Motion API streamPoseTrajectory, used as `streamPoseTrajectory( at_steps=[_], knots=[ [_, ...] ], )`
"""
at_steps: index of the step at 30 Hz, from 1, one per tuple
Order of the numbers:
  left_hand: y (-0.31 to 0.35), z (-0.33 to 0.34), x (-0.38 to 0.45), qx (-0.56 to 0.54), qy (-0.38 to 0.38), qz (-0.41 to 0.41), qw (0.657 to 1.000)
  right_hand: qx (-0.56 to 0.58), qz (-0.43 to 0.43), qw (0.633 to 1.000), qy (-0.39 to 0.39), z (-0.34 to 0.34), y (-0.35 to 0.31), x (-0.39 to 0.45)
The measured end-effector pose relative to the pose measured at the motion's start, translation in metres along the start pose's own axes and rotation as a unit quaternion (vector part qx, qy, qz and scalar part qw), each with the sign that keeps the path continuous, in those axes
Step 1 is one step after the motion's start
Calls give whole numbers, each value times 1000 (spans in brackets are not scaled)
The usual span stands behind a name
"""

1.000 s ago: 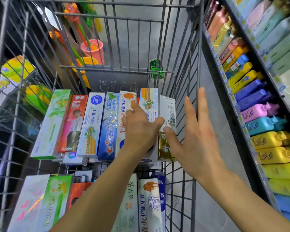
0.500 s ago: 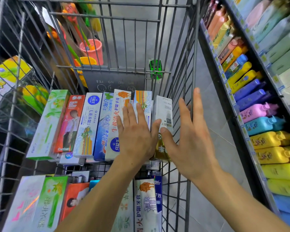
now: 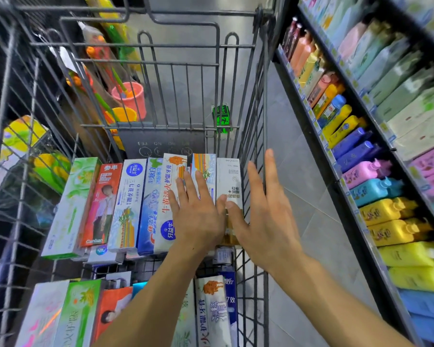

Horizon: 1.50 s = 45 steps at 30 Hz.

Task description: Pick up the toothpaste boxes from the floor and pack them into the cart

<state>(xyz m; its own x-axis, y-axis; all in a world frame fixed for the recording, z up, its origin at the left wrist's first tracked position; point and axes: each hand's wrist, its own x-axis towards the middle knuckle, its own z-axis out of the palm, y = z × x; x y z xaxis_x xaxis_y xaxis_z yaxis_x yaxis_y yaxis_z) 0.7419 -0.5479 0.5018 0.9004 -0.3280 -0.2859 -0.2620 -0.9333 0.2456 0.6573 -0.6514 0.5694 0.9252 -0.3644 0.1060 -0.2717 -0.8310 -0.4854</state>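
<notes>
Both hands have flattened out over the packed row since a second ago

Left hand (image 3: 198, 216) lies with fingers straight on the toothpaste boxes (image 3: 145, 204) standing side by side in the cart (image 3: 263, 101); right hand (image 3: 266, 216), fingers spread and holding nothing, touches the white box (image 3: 229, 181) by the wire wall

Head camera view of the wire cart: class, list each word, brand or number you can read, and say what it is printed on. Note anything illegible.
"Canban": bottom of the orange-red toothpaste box with a person's picture.
"参半": top of the same box.
"牙益生": blue circle on the white-and-blue toothpaste box.
"牙益生": blue circle on the white box with red lettering, beside the left hand.
Mirrored lettering on the cart's dark plastic panel: unreadable.
Shelf bottle labels: blurred.
</notes>
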Motion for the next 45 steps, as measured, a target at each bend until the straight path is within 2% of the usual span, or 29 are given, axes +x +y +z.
streamPoseTrajectory(
  at_steps=[5, 9, 11, 16, 20, 23, 27, 33, 40, 45],
  knots=[
    [-3, -15, -1, -10, -50, 27, 998, -72, 28, 995, -57, -11, -6, 2],
    [-23, -45, -23, 71, -100, 119, 985, -195, 21, 964, -176, -49, -21, -2],
    [-33, -72, -40, 134, -98, 178, 970, -235, 21, 949, -207, -78, -31, -16],
    [-27, -157, -91, 227, -54, 298, 926, -255, 70, 947, -181, -161, -61, -73],
    [16, -218, -132, 252, -5, 386, 888, -263, 141, 948, -109, -242, -75, -135],
    [74, -246, -175, 270, 34, 459, 846, -280, 212, 935, -45, -296, -73, -200],
    [168, -263, -261, 225, 60, 573, 786, -283, 319, 904, 22, -361, -69, -296],
    [278, -239, -427, 189, 96, 718, 662, -286, 441, 842, 118, -429, -61, -473],
    [343, -175, -659, 157, 104, 818, 543, -295, 584, 743, 141, -474, -68, -733],
    [364, -117, -822, 138, 86, 871, 463, -270, 679, 660, 174, -478, -100, -910]
  ],
)
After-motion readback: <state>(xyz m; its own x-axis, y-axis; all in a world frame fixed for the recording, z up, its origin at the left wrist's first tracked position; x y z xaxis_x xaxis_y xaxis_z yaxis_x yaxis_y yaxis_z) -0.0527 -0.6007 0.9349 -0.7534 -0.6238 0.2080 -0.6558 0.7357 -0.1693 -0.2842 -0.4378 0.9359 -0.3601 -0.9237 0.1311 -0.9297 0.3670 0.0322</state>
